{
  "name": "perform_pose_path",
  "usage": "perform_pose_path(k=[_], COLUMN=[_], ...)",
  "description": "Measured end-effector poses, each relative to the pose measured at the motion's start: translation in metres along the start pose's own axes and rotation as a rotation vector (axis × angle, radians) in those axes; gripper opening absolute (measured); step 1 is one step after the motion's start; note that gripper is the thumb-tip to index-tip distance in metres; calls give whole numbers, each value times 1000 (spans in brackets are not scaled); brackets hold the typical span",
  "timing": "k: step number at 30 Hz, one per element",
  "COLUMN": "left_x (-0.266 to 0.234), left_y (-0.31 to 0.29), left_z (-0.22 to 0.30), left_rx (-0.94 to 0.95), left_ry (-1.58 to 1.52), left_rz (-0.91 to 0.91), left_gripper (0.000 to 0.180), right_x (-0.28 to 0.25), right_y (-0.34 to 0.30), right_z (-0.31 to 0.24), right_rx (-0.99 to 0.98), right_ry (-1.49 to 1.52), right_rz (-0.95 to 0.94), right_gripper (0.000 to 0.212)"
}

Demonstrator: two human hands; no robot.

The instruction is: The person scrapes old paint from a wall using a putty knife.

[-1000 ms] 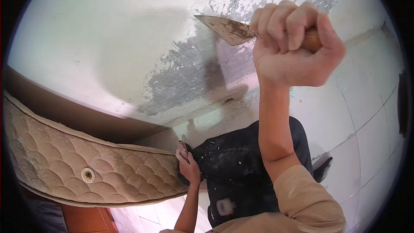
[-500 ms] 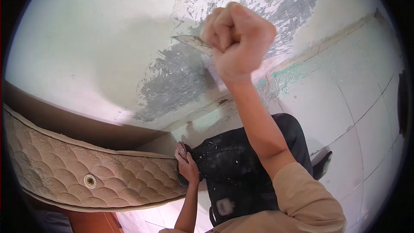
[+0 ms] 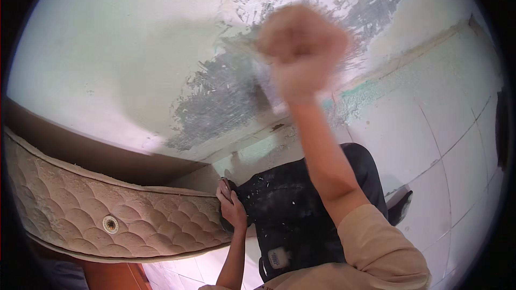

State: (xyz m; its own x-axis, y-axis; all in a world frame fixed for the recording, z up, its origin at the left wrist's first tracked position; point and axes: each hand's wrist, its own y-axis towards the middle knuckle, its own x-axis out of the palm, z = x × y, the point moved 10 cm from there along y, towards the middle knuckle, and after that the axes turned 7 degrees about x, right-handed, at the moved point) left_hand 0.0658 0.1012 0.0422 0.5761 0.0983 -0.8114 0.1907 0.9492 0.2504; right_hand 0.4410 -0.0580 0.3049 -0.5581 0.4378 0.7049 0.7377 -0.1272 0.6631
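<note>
My right hand [image 3: 303,53], smeared by motion, is raised in front of the wall [image 3: 134,32] and closed around a scraper. Its thin flat blade [image 3: 244,46] shows only as a faint blur left of the fist, over a rough patch [image 3: 220,94] where bare grey shows through the pale coating. Whether the blade touches the wall I cannot tell. Down beside my left knee, my left hand [image 3: 234,212] is closed on a small, flat, dark object [image 3: 227,188] whose kind does not show.
A quilted tan mattress [image 3: 161,220] leans at the left, close to my left hand. Pale floor tiles [image 3: 414,145] stretch to the right, dusty along the wall's foot. My dark trousers [image 3: 290,198] carry white flecks. Something orange-brown [image 3: 115,276] lies at the bottom left.
My right hand has shifted slightly to the right with the scraper, and the blade has become blurred. My left hand has stayed nearly where it was.
</note>
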Motion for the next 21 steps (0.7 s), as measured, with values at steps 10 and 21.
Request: perform_pose_path(k=[10, 21], left_x=[-3, 0], left_y=[0, 2], left_z=[4, -2], left_rx=[19, -30], left_ry=[3, 3], left_rz=[6, -21], left_gripper=[42, 43], right_x=[1, 15], right_y=[-6, -5], right_z=[9, 13], right_rx=[70, 183], right_ry=[139, 83], right_rz=[-8, -136], right_gripper=[31, 32])
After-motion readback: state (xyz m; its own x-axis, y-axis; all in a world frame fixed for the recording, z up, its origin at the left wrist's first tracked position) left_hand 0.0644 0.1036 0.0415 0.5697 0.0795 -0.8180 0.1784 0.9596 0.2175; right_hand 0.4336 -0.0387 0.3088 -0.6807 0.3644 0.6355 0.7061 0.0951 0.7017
